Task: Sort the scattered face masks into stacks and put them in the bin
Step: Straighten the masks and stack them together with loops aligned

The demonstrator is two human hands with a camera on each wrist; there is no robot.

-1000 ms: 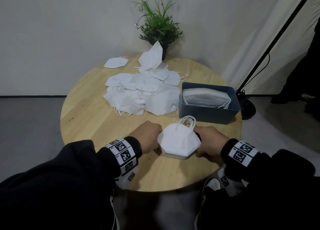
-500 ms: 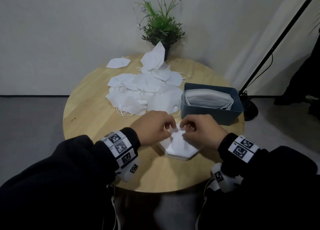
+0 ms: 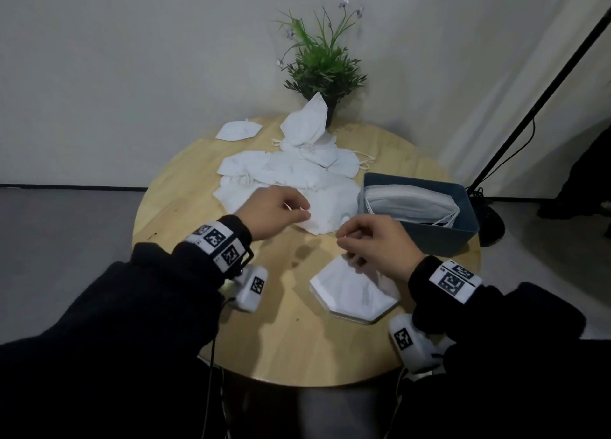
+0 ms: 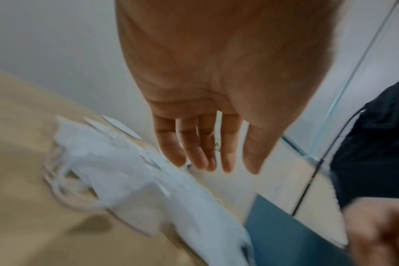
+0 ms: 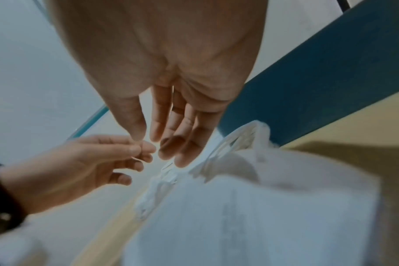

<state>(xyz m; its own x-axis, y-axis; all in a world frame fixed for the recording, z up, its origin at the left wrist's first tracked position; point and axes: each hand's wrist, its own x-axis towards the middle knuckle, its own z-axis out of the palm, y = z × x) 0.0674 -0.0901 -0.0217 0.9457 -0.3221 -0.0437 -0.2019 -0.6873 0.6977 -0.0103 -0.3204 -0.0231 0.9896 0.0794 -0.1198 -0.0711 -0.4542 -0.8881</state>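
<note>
A neat stack of white masks (image 3: 350,293) (image 5: 239,216) lies on the round wooden table (image 3: 281,333) near its front right. My left hand (image 3: 302,212) (image 4: 207,162) hovers over the near edge of the scattered mask pile (image 3: 284,174) (image 4: 125,171), thumb and forefinger pinching a thin white elastic strand. My right hand (image 3: 344,242) (image 5: 146,138) is raised just beyond the stack, pinching a thin strand too. Which mask the strand belongs to is unclear. The blue bin (image 3: 439,240) (image 5: 319,81) at the right holds a grey-white stack of masks (image 3: 410,204).
A potted plant (image 3: 324,68) stands at the table's far edge with one mask leaning on it. A lone mask (image 3: 238,131) lies at the far left. A black stand pole (image 3: 535,108) slants up behind the bin. The bin sits close to my right hand.
My hands left the sides of the stack, met at its far end, then lifted and drew apart with a thin strand pinched in each. The stack stayed on the table.
</note>
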